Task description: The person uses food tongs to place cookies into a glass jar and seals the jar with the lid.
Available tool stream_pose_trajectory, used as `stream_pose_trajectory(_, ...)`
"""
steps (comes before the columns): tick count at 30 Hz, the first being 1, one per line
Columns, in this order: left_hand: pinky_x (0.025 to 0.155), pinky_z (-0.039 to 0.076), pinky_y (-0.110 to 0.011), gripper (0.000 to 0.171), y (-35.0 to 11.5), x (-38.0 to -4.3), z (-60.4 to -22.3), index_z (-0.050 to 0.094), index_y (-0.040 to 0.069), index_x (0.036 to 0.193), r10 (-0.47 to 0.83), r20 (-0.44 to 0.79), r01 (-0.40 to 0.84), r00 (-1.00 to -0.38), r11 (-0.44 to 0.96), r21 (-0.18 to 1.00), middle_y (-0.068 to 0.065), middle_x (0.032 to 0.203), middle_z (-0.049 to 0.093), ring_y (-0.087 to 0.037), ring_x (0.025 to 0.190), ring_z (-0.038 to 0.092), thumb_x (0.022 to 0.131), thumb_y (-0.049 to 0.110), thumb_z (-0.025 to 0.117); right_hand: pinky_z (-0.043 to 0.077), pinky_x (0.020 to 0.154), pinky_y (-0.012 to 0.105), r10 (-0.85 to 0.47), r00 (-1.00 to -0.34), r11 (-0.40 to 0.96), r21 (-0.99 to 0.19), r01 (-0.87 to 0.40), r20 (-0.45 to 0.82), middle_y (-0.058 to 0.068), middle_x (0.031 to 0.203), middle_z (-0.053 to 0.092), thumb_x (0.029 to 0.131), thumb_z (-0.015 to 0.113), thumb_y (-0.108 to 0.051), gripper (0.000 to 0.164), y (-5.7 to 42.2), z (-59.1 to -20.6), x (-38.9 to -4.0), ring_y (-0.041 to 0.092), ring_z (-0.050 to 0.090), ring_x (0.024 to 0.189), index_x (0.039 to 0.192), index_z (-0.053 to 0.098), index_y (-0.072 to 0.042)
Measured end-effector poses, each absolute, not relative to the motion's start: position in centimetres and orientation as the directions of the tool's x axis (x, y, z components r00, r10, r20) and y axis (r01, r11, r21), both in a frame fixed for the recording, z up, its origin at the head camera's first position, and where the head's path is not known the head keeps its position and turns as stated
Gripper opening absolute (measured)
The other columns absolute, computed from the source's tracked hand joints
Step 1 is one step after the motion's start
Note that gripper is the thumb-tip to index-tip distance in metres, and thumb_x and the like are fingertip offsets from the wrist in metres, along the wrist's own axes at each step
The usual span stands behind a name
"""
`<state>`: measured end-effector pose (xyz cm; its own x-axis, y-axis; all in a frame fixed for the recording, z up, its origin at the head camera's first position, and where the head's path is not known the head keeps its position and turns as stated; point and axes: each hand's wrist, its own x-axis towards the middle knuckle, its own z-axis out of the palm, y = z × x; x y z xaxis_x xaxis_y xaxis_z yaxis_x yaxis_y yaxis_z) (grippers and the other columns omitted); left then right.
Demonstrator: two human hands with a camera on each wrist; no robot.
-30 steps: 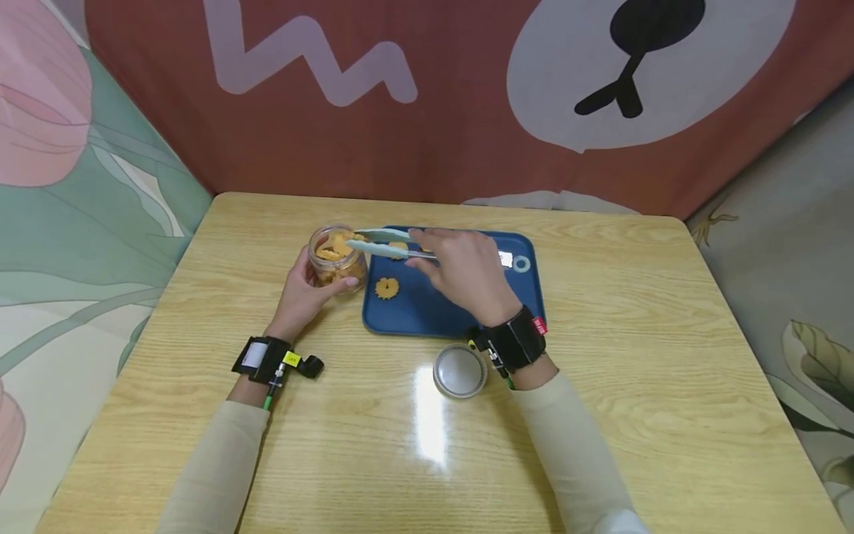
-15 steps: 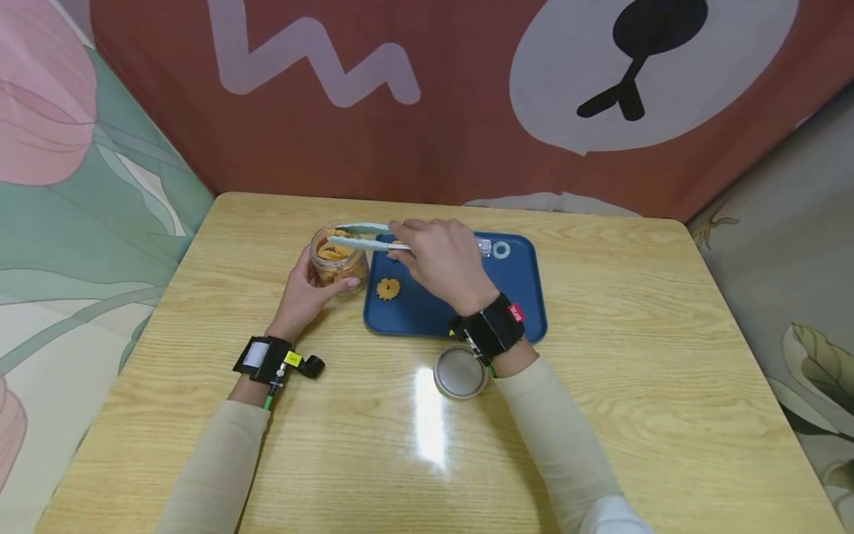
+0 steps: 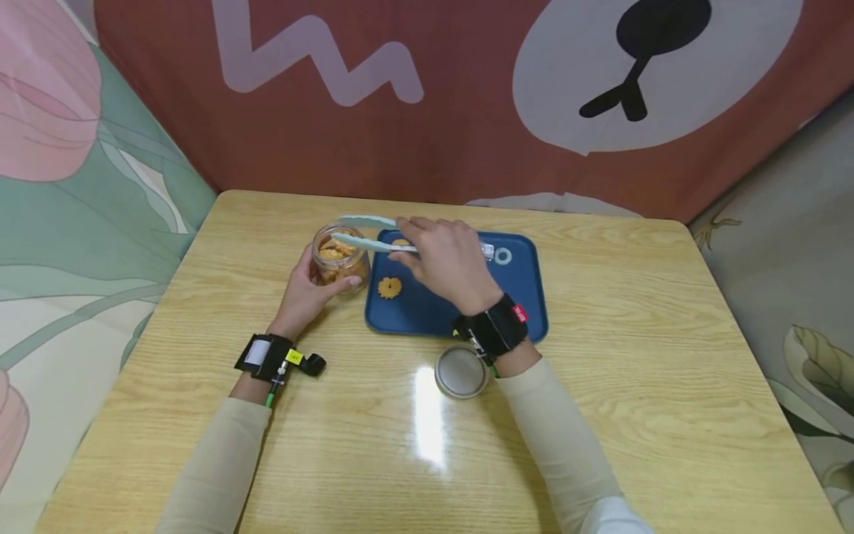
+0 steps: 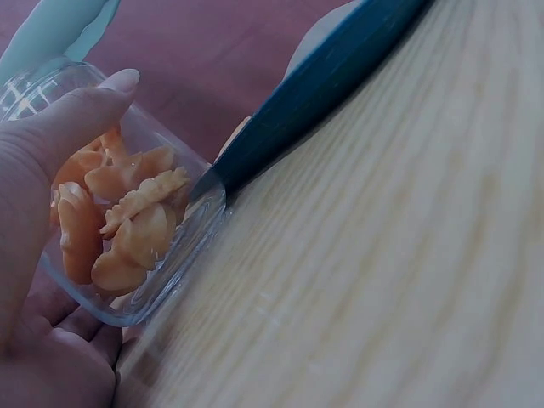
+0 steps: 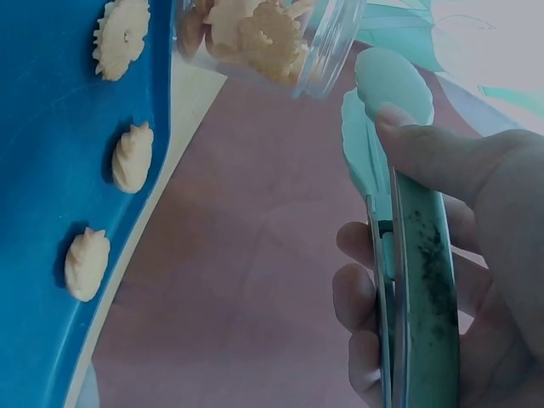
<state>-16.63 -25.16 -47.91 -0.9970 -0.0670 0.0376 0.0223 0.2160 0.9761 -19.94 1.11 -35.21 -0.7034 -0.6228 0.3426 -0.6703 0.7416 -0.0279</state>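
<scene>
My left hand (image 3: pixel 305 297) holds a clear open jar (image 3: pixel 360 276) of biscuits (image 4: pixel 140 200) on the table, beside the tray's left edge. Its thumb lies across the near side of the jar. My right hand (image 3: pixel 448 259) grips pale green-tipped tongs (image 3: pixel 363 242), thumb on one arm and fingers round the other. The tongs' tips are spread apart at the jar's mouth with nothing between them. In the right wrist view, a flower-shaped biscuit (image 5: pixel 121 38) and two twisted biscuits (image 5: pixel 133 157) lie on the blue tray (image 5: pixel 42 340).
A round metal lid (image 3: pixel 461 371) lies on the wooden table (image 3: pixel 347 445) in front of the tray. The tongs' ring end (image 3: pixel 502 256) hangs over the tray's right part. A red patterned curtain (image 3: pixel 300 141) stands behind the table.
The right hand and tongs moved left over the jar, then slightly back; the tongs' tips have spread. The biscuit at their tips is now in the jar. The left hand stays put.
</scene>
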Motion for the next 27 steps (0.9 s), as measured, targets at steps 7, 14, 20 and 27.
stream_pose_trajectory(7, 0.135, 0.024, -0.042, 0.091, -25.2, -16.6, -47.9, 0.034, 0.037, 0.161, -0.065, 0.041, 0.028, -0.997, 0.201, 0.979, 0.001, 0.168, 0.039, -0.014, 0.16, 0.03, 0.088, 0.027, 0.087, 0.055, 0.059, 0.032, -0.601, -0.723, 0.746, -0.084, -0.66, 0.341, 0.006, 0.126, 0.078, 0.098, 0.072, -0.05, 0.057, 2.1, -35.3, -20.1, 0.022, 0.075, 0.081, 0.143, 0.067, -0.016)
stream_pose_trajectory(14, 0.135, 0.023, -0.042, 0.093, -25.3, -16.7, -48.0, 0.032, 0.038, 0.162, -0.068, 0.027, 0.011, -0.997, 0.225, 0.974, -0.001, 0.169, 0.038, -0.015, 0.161, 0.029, 0.088, 0.03, 0.087, 0.058, 0.062, 0.035, -0.564, -0.754, 0.767, -0.125, -0.63, 0.336, 0.007, 0.121, 0.079, 0.095, 0.077, -0.044, 0.057, 3.7, -36.1, -20.6, 0.023, 0.073, 0.078, 0.143, 0.067, -0.015)
stream_pose_trajectory(20, 0.135, 0.023, -0.043, 0.094, -25.2, -16.7, -47.9, 0.031, 0.038, 0.163, -0.067, 0.028, 0.012, -0.997, 0.226, 0.974, -0.003, 0.169, 0.038, -0.017, 0.161, 0.029, 0.088, 0.029, 0.088, 0.06, 0.064, 0.037, -0.545, -0.772, 0.785, -0.125, -0.607, 0.328, 0.008, 0.122, 0.079, 0.095, 0.077, -0.045, 0.057, 5.1, -37.0, -21.0, 0.026, 0.075, 0.084, 0.143, 0.067, -0.017)
stream_pose_trajectory(27, 0.135, 0.023, -0.045, 0.094, -25.1, -16.5, -47.8, 0.031, 0.038, 0.163, -0.07, 0.03, 0.013, -0.997, 0.233, 0.972, -0.004, 0.169, 0.038, -0.018, 0.161, 0.029, 0.088, 0.029, 0.088, 0.059, 0.061, 0.038, -0.506, -0.806, 0.813, -0.143, -0.565, 0.308, 0.009, 0.127, 0.077, 0.093, 0.079, -0.044, 0.058, 6.6, -37.9, -21.5, 0.028, 0.076, 0.087, 0.143, 0.067, -0.017)
